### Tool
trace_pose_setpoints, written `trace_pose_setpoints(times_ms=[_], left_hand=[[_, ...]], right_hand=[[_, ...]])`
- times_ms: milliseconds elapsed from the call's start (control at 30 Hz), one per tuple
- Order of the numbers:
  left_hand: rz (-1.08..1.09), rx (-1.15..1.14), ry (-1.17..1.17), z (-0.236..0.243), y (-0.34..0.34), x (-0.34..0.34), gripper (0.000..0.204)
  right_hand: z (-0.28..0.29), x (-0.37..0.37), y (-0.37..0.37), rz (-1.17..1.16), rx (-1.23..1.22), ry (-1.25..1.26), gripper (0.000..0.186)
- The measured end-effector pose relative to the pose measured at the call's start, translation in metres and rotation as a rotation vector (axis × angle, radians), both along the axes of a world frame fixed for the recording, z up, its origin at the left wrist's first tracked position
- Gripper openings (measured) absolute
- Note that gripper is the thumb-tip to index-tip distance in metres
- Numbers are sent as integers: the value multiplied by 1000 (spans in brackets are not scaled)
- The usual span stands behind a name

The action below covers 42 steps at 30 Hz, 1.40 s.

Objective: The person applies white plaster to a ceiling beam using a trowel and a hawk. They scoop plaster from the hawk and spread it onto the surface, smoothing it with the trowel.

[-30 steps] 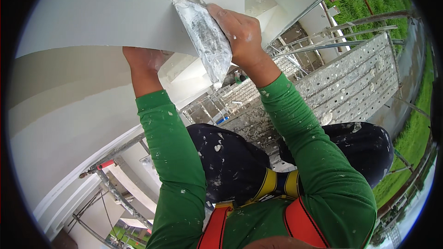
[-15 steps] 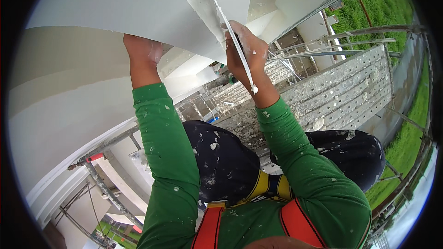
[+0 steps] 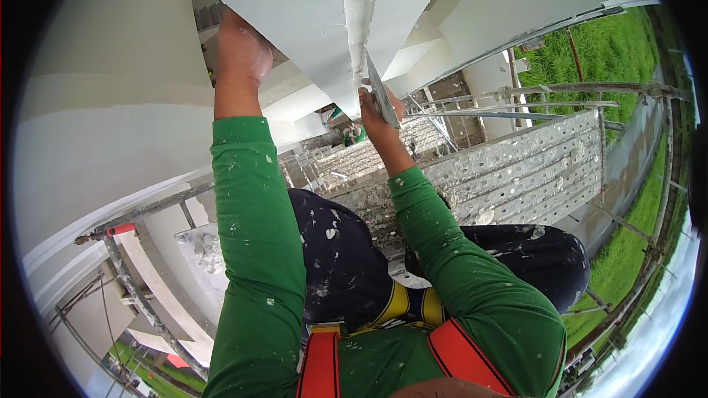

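Note:
My right hand grips a plastering trowel, its fingers wrapped round the handle. Seen nearly edge-on, the thin blade has its far end at or very near a strip of wet white plaster running down a pale grey surface. Farther left, my left hand reaches up beside the lower left edge of that surface. White smears mark the back of this hand, and its fingers are hidden, so whether it holds anything cannot be made out.
Under me is a perforated metal scaffold plank spattered with plaster. Scaffold tubes run along the right, with grass beyond. A smooth wall rises on the left. At lower left, a plaster-covered board lies beside a tube.
My right hand has moved down along the plaster strip, and the trowel blade has tilted the other way. The whole view has shifted; my left hand stays by the panel edge.

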<state>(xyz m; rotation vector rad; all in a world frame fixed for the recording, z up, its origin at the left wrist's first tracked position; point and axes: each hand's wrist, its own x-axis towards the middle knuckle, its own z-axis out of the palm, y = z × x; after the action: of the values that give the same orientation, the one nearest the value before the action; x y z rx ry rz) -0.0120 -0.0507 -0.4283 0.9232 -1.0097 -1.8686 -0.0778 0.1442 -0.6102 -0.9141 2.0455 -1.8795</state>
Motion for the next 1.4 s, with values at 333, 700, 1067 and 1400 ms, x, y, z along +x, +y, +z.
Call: trace_pose_setpoints(times_ms=[333, 700, 1067, 1400], left_hand=[[-4, 69, 1, -2, -2, 0, 48], [-27, 11, -34, 7, 7, -2, 49], [-29, 15, -61, 9, 10, -2, 50], [-70, 22, -36, -10, -7, 6, 47]], right_hand=[[2, -18, -24, -25, -151, -57, 18], [-3, -11, -15, -29, -95, -220, 14], [29, -19, -16, -7, -11, -72, 12], [59, -21, -20, 24, -81, -231, 14]])
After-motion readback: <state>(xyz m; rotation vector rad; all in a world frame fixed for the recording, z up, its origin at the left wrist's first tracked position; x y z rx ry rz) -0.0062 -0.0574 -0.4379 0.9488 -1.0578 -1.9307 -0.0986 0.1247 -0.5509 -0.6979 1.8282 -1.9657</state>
